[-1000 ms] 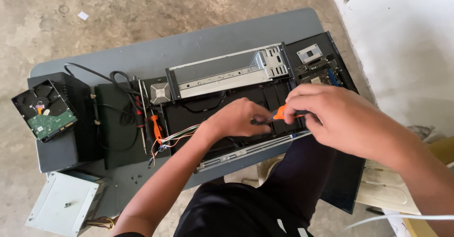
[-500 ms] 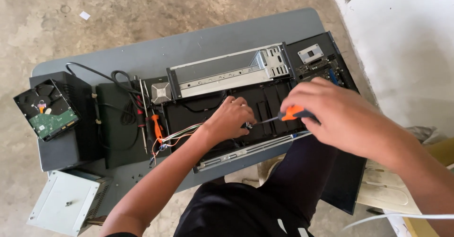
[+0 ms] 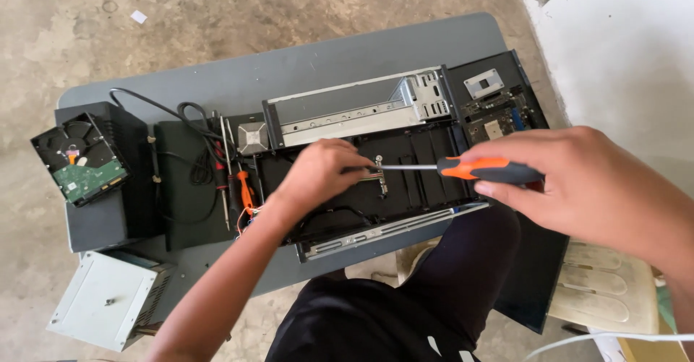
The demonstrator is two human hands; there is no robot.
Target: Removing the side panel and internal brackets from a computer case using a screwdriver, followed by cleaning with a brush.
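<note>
An opened black computer case lies on a grey table. My right hand grips a screwdriver with an orange and black handle, held level with its shaft pointing left. My left hand rests inside the case with its fingers at the shaft's tip, beside a small metal part. A silver drive cage runs along the case's far side, and a green circuit board shows at its right end.
A hard drive sits on a black box at the table's left, with black cables and orange-handled tools beside it. A silver metal box stands on the concrete floor at lower left. A pale chair seat is at lower right.
My right hand has drawn back to the right with the screwdriver, so the whole shaft now shows. My left hand stays in the case at the tip.
</note>
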